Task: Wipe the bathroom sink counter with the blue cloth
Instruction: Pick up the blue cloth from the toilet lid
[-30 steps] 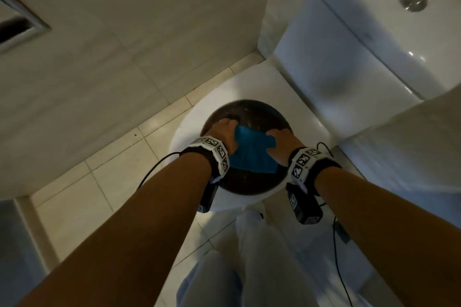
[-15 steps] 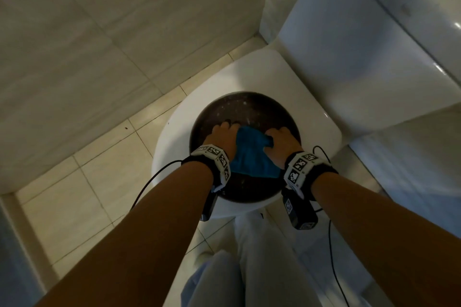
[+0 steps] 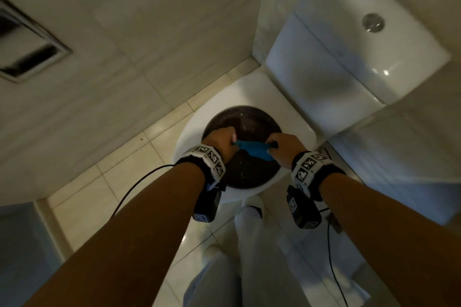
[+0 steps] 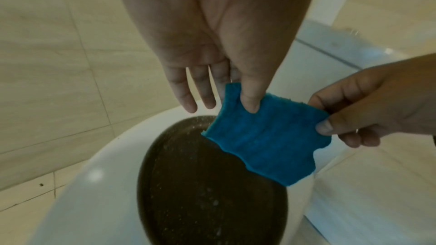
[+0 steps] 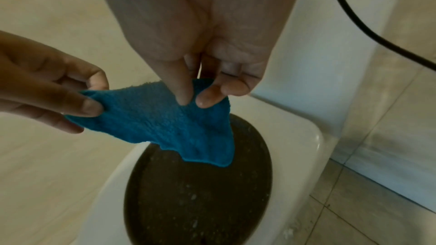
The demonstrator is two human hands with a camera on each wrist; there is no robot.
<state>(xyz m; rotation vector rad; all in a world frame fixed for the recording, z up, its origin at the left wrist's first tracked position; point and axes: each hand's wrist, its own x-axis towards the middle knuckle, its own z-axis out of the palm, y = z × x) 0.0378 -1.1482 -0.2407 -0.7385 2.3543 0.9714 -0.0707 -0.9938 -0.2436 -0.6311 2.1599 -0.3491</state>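
Head view first: I've got both forearms reaching down over a white toilet (image 3: 294, 117) with its lid shut, and there's a round dark brown speckled tray (image 3: 245, 169) sitting flat on that lid. My left hand (image 3: 222, 141) and right hand (image 3: 284, 144) are both up over the far half of the tray, stretching a small blue terry cloth (image 3: 254, 151) between them. The cloth looks bunched into a narrow strip from this angle, held up off the tray. White tank (image 3: 349, 57) with a chrome flush button (image 3: 373, 22) sits top right, beige wall tiles (image 3: 124, 32) on the left, pale floor tiles (image 3: 82, 197) underneath. Both wrists wear white bands with black-and-white marker squares.

Left wrist view is way clearer. Left hand (image 4: 212, 47) pinches the top left corner of the blue cloth (image 4: 266, 137) with the thumb pressed on the front face; the other fingers (image 4: 184, 90) hang fairly straight beside it, off the cloth. Right hand (image 4: 368, 105) comes in from the right and pinches the opposite top corner between thumb and curled fingers. The cloth hangs as a rough square, its lower edge over the dark tray (image 4: 207, 202), and I can't tell if it touches.

Right wrist view: right hand (image 5: 200, 44) nips the cloth (image 5: 169, 128) between thumb and fingertip, left hand (image 5: 47, 81) grips the other corner from the left. The cloth sags between them, with its low point down by the far edge of the tray (image 5: 195, 202). A black cable (image 5: 377, 38) crosses the top right corner.
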